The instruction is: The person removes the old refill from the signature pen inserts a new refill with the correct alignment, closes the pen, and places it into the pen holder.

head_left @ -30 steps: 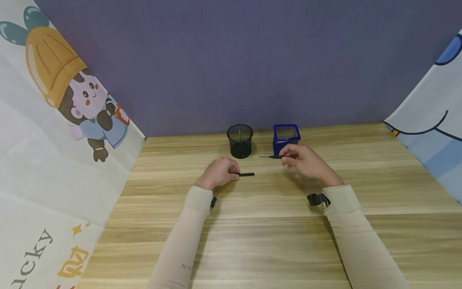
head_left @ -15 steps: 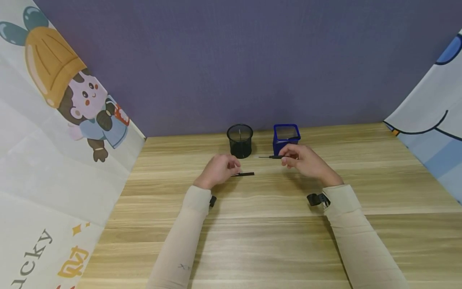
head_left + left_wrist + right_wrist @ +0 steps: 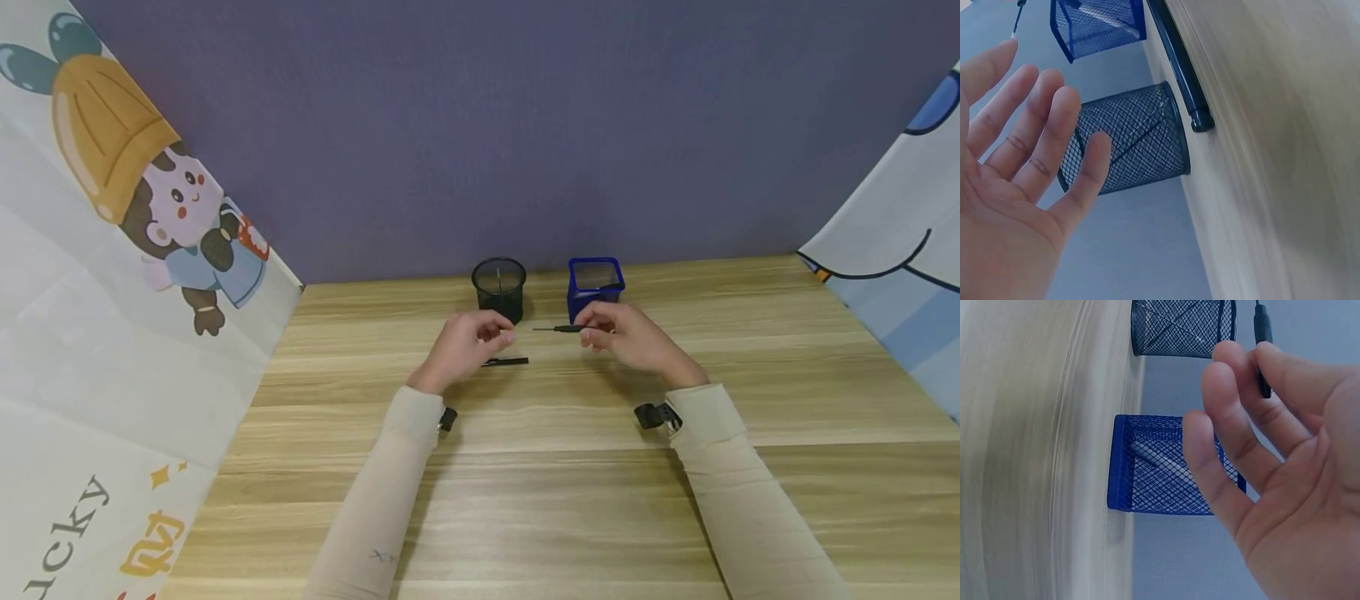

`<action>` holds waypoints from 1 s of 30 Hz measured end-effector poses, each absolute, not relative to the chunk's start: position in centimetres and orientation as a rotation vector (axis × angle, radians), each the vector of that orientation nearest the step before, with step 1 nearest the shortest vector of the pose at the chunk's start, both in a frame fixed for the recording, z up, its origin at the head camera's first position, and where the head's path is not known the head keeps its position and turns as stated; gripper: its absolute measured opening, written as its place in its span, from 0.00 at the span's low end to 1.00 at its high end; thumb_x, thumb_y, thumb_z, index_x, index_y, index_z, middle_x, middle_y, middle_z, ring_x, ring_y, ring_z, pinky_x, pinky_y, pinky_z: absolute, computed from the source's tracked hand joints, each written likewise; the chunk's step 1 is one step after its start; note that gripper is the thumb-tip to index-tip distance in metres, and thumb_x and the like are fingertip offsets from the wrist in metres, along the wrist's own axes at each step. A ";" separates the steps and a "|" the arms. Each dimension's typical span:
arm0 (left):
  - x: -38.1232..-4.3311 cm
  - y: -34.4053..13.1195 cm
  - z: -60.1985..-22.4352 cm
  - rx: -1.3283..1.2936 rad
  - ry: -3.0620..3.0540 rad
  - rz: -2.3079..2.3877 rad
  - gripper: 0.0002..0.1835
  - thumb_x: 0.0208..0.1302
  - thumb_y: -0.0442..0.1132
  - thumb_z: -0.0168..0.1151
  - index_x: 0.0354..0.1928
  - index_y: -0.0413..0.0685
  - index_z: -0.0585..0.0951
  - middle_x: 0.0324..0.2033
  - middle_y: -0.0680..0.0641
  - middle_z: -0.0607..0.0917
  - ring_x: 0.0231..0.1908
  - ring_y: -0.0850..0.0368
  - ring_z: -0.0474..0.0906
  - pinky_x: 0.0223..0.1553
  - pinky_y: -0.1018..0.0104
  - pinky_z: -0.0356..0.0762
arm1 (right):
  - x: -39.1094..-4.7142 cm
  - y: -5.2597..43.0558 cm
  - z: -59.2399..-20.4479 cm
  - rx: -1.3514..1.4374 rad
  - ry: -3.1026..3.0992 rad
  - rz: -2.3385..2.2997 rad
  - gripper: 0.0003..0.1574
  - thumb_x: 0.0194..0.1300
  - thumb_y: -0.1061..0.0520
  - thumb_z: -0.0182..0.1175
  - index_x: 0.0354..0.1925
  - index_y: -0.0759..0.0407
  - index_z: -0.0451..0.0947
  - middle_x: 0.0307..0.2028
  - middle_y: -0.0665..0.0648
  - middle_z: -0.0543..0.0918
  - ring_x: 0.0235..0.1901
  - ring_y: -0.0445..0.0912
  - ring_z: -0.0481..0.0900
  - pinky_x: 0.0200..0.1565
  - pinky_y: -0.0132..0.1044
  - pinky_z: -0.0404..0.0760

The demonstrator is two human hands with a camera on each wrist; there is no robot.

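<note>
My right hand [image 3: 626,333] pinches a small black stick with a thin rod [image 3: 567,328] between thumb and fingertips. Its rod points left, and its exact kind is unclear. Across from that tip my left hand [image 3: 471,343] hovers with loosely bent fingers, holding nothing; a small gap separates them in the head view. Below the left hand a glossy black pen-like tube [image 3: 513,361] lies on the table; it also shows in the left wrist view [image 3: 1182,65]. Behind the left hand is a round black mesh pen cup [image 3: 500,292]. A square blue mesh pen cup [image 3: 592,292] stands behind the right.
Inside the round cup a thin stick is visible through the mesh, and a pale stick leans inside the blue one. The wooden table [image 3: 570,517] meets a purple-grey panel [image 3: 525,125] just behind both cups. Printed sheets [image 3: 97,375] hang at the sides.
My left hand has let go of the black tube, risen, and moved rightward toward the thin rod. The right hand has shifted slightly left with its stick; the tube stays on the table.
</note>
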State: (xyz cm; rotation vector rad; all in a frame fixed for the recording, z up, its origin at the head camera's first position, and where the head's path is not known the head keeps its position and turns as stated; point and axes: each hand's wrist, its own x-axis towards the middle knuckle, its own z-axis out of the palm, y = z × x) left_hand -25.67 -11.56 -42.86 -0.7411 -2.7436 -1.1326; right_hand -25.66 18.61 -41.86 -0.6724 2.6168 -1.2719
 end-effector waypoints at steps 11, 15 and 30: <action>-25.4 -10.8 -42.6 -0.793 -2.728 -1.113 0.13 0.71 0.47 0.66 0.49 0.49 0.88 0.33 0.54 0.86 0.34 0.60 0.78 0.39 0.64 0.78 | -25.6 17.7 -42.1 -0.679 2.634 -1.231 0.09 0.77 0.62 0.56 0.51 0.58 0.80 0.36 0.55 0.88 0.38 0.58 0.84 0.37 0.42 0.81; -25.2 -10.7 -42.4 -0.792 -2.728 -1.106 0.11 0.71 0.46 0.66 0.48 0.51 0.88 0.32 0.55 0.86 0.33 0.60 0.78 0.38 0.65 0.78 | -25.6 17.5 -42.2 -0.688 2.630 -1.243 0.08 0.76 0.62 0.57 0.50 0.59 0.81 0.36 0.57 0.88 0.38 0.59 0.84 0.36 0.42 0.80; -25.1 -10.3 -42.5 -0.838 -2.721 -1.066 0.09 0.71 0.44 0.67 0.44 0.49 0.90 0.32 0.55 0.87 0.32 0.62 0.78 0.37 0.67 0.77 | -25.6 17.1 -42.4 -0.739 2.627 -1.249 0.07 0.75 0.61 0.59 0.48 0.57 0.82 0.36 0.58 0.90 0.36 0.58 0.85 0.36 0.40 0.81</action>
